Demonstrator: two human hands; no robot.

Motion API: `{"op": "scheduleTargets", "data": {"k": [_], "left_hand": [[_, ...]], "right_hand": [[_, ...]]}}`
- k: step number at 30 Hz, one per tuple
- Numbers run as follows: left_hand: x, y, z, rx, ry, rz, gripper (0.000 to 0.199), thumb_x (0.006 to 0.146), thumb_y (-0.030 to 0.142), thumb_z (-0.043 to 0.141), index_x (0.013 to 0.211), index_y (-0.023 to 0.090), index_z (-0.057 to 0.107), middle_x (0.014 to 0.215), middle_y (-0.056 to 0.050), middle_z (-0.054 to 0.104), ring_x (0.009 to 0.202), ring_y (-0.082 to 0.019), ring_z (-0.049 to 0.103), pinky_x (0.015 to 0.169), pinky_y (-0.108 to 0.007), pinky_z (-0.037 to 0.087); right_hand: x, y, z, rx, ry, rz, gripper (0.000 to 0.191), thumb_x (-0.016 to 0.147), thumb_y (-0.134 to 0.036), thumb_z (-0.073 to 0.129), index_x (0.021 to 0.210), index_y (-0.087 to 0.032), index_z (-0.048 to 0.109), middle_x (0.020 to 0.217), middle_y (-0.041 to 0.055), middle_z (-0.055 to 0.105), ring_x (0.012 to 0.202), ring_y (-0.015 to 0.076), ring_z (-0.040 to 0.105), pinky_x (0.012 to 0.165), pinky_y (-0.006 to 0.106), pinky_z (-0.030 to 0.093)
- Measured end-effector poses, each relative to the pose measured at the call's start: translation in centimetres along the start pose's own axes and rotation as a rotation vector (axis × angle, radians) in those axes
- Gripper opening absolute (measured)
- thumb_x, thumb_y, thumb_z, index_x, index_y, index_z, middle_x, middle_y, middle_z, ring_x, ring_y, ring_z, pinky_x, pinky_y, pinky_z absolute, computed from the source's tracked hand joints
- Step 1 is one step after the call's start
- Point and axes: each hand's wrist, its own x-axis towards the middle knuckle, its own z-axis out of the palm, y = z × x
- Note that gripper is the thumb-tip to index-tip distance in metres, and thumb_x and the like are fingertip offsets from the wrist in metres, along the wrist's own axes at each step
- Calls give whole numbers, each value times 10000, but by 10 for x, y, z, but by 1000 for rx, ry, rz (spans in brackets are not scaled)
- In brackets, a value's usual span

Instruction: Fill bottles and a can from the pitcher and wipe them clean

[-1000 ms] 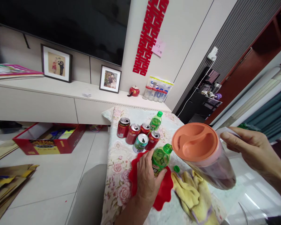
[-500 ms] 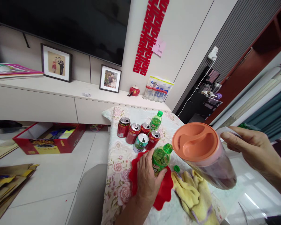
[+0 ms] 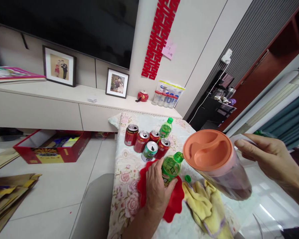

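Note:
My left hand (image 3: 156, 189) is wrapped round a green plastic bottle (image 3: 169, 169) that has no cap on its neck, above a red scalloped mat (image 3: 173, 207). By its handle, my right hand (image 3: 271, 156) holds a clear pitcher (image 3: 229, 182) with an orange lid (image 3: 208, 150). The pitcher is tilted, dark liquid inside, its lid edge at the bottle's mouth. A loose green cap (image 3: 187, 179) lies right of the bottle. Beyond my left hand stand several opened cans (image 3: 149, 151) and a second green bottle (image 3: 166, 128) with its cap on.
A yellow cloth (image 3: 201, 205) lies on the flowered tablecloth (image 3: 124, 166), right of the mat. Behind the table, a white cabinet (image 3: 97, 113) bears framed photos, a red pot and jars. A red box (image 3: 74, 146) sits on the floor at left.

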Motion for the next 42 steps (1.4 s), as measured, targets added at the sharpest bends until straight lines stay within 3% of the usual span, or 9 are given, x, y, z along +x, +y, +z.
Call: {"op": "scheduleTargets", "data": {"k": [14, 21, 32, 42], "left_hand": [[0, 0, 0, 18, -2, 8, 799, 738, 129, 824, 1439, 184, 443, 1249, -157, 698, 1145, -346, 697, 948, -513, 601], [0, 0, 0, 9, -3, -2, 826, 720, 120, 845, 1438, 194, 444, 1256, -155, 704, 1144, -349, 698, 948, -525, 602], [1, 1, -1, 20, -9, 26, 829, 721, 118, 845, 1437, 184, 432, 1256, -156, 703, 1130, -345, 704, 941, -513, 611], [2, 3, -2, 12, -1, 23, 823, 714, 117, 855, 1427, 184, 449, 1241, -156, 706, 1102, -339, 701, 926, -500, 613]], "right_hand": [[-1, -8, 3, 19, 8, 77, 639, 534, -782, 860, 687, -166, 788, 697, 71, 652, 679, 207, 595, 553, 235, 512], [-2, -4, 0, 22, 1, 33, 595, 547, -742, 880, 696, -172, 795, 667, 51, 624, 643, 171, 559, 522, 203, 476], [0, -8, 1, -18, -5, 20, 617, 560, -768, 855, 696, -170, 784, 695, 64, 655, 673, 212, 597, 550, 245, 518], [1, -10, 6, -63, 2, -29, 639, 618, -790, 807, 676, -155, 770, 635, 43, 576, 603, 160, 523, 506, 211, 445]]}}
